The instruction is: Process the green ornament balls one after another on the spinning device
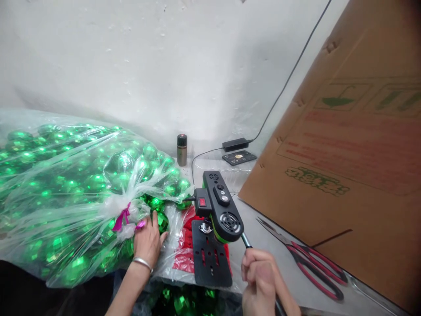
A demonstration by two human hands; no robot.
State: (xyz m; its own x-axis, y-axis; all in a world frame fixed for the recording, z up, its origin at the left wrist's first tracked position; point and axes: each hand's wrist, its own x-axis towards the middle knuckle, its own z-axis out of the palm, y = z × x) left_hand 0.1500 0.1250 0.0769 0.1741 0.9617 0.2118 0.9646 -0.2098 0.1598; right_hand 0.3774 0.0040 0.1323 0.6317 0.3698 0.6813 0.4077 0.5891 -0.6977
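Lower left of centre: left hand (147, 240) spread, touching green faceted bauble (162, 222). Lower right: right hand (261, 276) curled around slim rod (246, 240).

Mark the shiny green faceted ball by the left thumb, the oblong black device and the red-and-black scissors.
Shiny green faceted ball (163, 222), head view: its visible side.
Oblong black device (224, 198), head view: its buttoned panel.
Red-and-black scissors (294, 247), head view: where handles meet.

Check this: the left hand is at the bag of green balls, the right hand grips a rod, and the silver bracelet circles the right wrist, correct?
No: the head view shows the silver bracelet on the left wrist. The left hand is at the bag and the right hand grips the rod.
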